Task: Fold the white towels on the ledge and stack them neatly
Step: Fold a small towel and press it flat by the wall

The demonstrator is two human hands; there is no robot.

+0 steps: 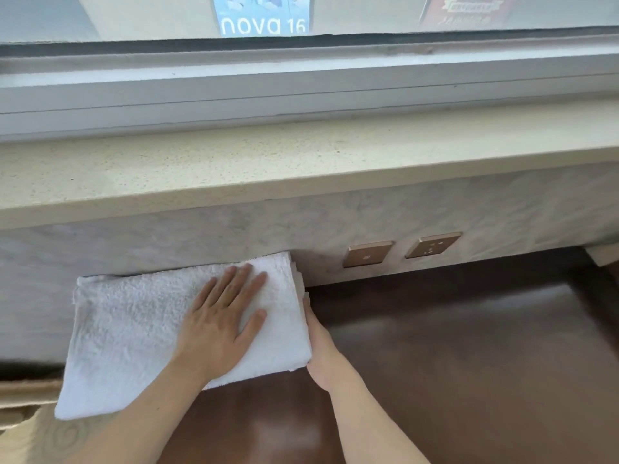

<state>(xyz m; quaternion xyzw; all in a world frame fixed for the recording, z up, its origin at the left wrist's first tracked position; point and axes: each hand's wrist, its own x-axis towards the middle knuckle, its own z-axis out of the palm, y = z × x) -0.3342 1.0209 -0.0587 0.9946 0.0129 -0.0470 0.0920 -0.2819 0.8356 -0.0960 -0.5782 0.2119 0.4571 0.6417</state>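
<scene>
White terry towel (140, 329), folded and thick, at lower left of frame on dark brown wood (469, 346), long axis from lower left up toward centre. Left hand (222, 323) flat on top, fingers spread wide, pressing. Right hand (321, 349) straight-fingered against right edge, nearer for squaring layers.

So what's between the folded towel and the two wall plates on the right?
In the head view, only bare marble wall separates the white towel from the two gold wall plates.

Beige sill (234, 169) under window (301, 78); marble wall (201, 229).
</scene>
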